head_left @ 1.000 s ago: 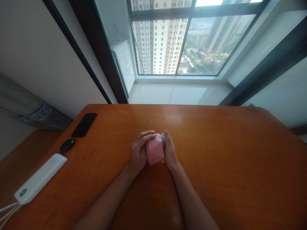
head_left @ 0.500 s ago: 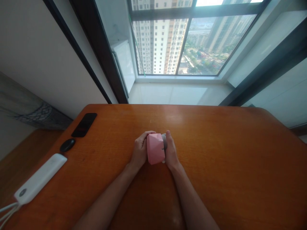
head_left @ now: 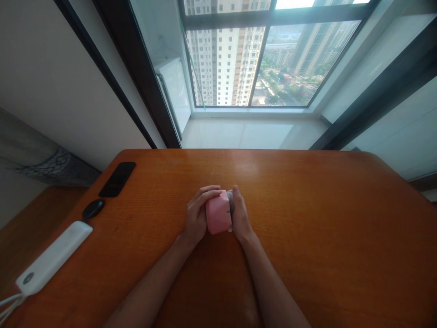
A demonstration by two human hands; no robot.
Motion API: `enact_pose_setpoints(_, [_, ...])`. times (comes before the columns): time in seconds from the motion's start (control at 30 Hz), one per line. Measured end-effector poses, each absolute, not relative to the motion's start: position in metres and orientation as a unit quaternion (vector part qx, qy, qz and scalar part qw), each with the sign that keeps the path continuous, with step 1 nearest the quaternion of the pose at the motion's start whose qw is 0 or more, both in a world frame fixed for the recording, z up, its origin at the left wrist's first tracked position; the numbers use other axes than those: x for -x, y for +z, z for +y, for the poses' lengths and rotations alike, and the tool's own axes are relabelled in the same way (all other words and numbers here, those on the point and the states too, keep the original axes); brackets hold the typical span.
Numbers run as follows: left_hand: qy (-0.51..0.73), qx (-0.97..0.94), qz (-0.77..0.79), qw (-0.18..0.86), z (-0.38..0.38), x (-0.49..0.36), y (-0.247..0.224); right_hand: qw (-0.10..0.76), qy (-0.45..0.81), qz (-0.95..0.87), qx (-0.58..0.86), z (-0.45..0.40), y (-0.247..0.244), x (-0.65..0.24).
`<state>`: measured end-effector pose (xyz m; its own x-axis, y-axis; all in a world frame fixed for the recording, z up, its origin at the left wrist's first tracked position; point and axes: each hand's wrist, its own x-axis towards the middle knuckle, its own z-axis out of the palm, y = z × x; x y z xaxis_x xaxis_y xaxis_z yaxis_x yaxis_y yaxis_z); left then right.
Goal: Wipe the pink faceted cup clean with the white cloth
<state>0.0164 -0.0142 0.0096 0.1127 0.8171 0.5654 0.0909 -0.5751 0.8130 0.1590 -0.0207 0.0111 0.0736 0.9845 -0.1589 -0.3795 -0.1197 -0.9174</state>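
Note:
Between my two hands, above the middle of the wooden table, is a small pink box-shaped object with rounded edges and a small dark notch on its right side. My left hand is wrapped round its left side, with fingers over the top edge. On the right, a grey rounded part shows between the pink body and my right hand. That hand is closed on the grey part, thumb pointing up and away. Its other fingers are mostly hidden, and I cannot tell whether the grey part is joined to the pink body.
On the table's left side lie a black phone, a black computer mouse and a white power strip with cables running off the edge. Beyond the far edge is a window.
My left fingers have lifted and come further over the top of the pink object. The whole view has shifted slightly; the things on the table have not moved.

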Motion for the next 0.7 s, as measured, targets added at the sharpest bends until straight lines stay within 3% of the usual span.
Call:
enact_pose_setpoints(0.4, [0.476, -0.573, 0.462, 0.482, -0.005, -0.022, 0.011, 0.548, 0.595, -0.336, 0.482, -0.024, 0.017, -0.159])
enact_pose_setpoints(0.57, [0.499, -0.575, 0.459, 0.457, -0.007, -0.019, 0.002, 0.555, 0.587, -0.335, 0.484, -0.023, 0.019, -0.159])
enact_pose_setpoints(0.7, [0.563, -0.626, 0.406, 0.356, -0.01, -0.015, -0.001, 0.568, 0.585, -0.341, 0.469, -0.022, 0.017, -0.158])
